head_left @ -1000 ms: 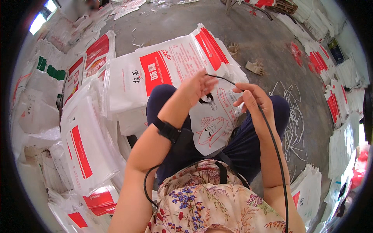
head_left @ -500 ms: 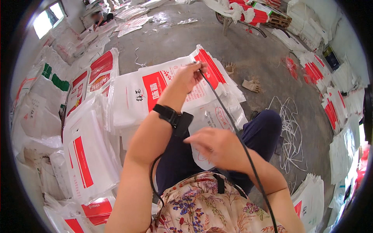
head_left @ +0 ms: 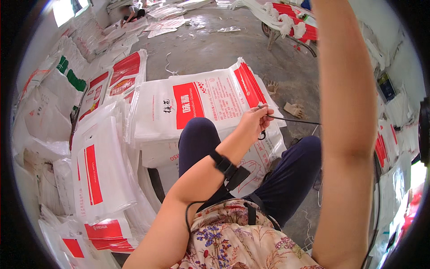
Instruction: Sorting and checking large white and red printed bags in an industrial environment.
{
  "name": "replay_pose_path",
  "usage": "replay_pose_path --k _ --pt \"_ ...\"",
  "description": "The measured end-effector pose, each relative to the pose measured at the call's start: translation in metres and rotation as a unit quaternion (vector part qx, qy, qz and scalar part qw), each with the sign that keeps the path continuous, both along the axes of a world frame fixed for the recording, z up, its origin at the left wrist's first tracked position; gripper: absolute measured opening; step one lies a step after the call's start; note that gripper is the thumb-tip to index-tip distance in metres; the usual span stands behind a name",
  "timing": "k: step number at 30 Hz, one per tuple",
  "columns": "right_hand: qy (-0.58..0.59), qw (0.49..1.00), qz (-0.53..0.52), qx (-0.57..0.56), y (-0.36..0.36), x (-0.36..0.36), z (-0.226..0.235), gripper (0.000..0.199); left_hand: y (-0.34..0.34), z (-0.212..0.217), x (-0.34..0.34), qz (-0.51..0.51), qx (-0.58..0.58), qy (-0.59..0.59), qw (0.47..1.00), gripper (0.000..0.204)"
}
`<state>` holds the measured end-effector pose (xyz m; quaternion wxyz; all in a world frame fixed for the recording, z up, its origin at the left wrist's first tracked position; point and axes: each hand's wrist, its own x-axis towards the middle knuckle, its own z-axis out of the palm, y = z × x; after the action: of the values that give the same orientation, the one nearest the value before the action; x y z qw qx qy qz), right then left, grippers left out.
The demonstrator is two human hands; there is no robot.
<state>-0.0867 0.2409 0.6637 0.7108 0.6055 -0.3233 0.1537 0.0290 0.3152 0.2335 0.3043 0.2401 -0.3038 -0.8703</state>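
Observation:
My left hand (head_left: 255, 121) is closed in a pinch on a thin black cord (head_left: 296, 120), just above the near right corner of a stack of white-and-red woven sacks (head_left: 154, 117). A small dark loop hangs below its fingers. From the pinch the cord runs right and passes behind my raised right forearm (head_left: 346, 80). That arm reaches up past the top edge, so my right hand is out of the picture. A black strap with a small black box (head_left: 229, 169) sits on my left wrist. My knees, in dark blue trousers (head_left: 293, 168), flank the near side of the stack.
More piled sacks (head_left: 105, 175) lie at my left. Two work gloves (head_left: 294, 110) rest on the grey floor (head_left: 215, 49) beyond the stack. A cart loaded with sacks (head_left: 289, 20) stands at the back right. Another person (head_left: 133, 13) bends over sacks at the far left.
My right hand has swung up and out of view. My left hand has come nearer and to the right, still pinching the cord, which now runs sideways. My left knee has come into view.

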Motion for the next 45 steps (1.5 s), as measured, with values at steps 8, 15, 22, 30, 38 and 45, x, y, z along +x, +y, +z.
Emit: replay_pose_path --k 8,15,22,30,38,45 --pt "-0.584 0.603 -0.189 0.509 0.045 -0.173 -0.275 0.029 -0.032 0.058 0.060 0.022 -0.001 0.111 0.994 0.030" --pt "-0.297 0.378 -0.060 0.875 0.122 0.022 -0.435 0.037 -0.037 0.051 0.043 -0.136 -0.156 -0.047 0.977 0.038" --pt "-0.416 0.100 0.162 0.889 0.153 0.081 -0.354 0.029 -0.026 0.034 0.053 -0.195 -0.118 0.068 0.971 0.040" --pt "-0.601 0.535 0.379 0.457 0.143 0.089 -0.318 0.012 0.016 0.028 0.049 -0.078 -0.297 0.148 0.940 0.033" --pt "-0.502 0.723 0.259 0.398 0.111 0.072 -0.297 0.008 0.025 0.006 0.026 -0.139 -0.064 0.128 0.980 0.030" --pt "-0.478 0.727 0.225 0.438 0.106 0.053 -0.290 0.011 0.023 -0.040 0.029 -0.187 0.063 -0.021 0.980 0.041"
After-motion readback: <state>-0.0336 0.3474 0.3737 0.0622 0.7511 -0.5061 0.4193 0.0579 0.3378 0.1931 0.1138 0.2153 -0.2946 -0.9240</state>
